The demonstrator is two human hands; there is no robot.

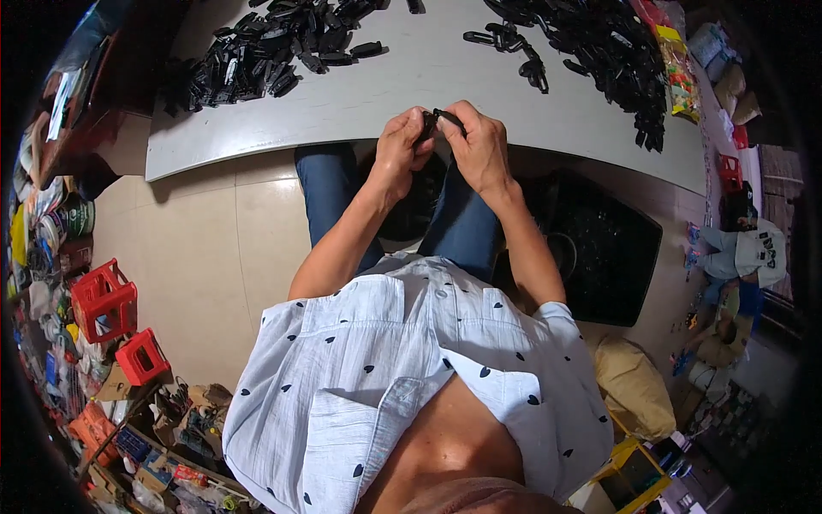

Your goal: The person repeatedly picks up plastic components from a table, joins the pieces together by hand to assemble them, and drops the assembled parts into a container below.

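At the table's near edge, my left hand (401, 147) and my right hand (479, 147) meet with fingers closed. My left fingers and thumb wrap round a small black plastic piece (427, 125), mostly covered by the hand. Right beside it, my right thumb and fingers pinch a slim, dark plastic piece (450, 121). Whether the two are joined cannot be made out. Beyond my left hand lies a heap of long, narrow black plastic pieces (265, 56). A second heap of similar black pieces (612, 60) spreads along the table's right side, with a few strays (533, 73) nearer me.
The pale grey table (411, 81) has a curved-looking front edge above my knees. A coloured packet (681, 77) stands at its right end. Below right sits a large black tray-like container (612, 257). Red plastic stools (104, 300) and clutter line the floor at left; a tan sack (634, 385) lies right.
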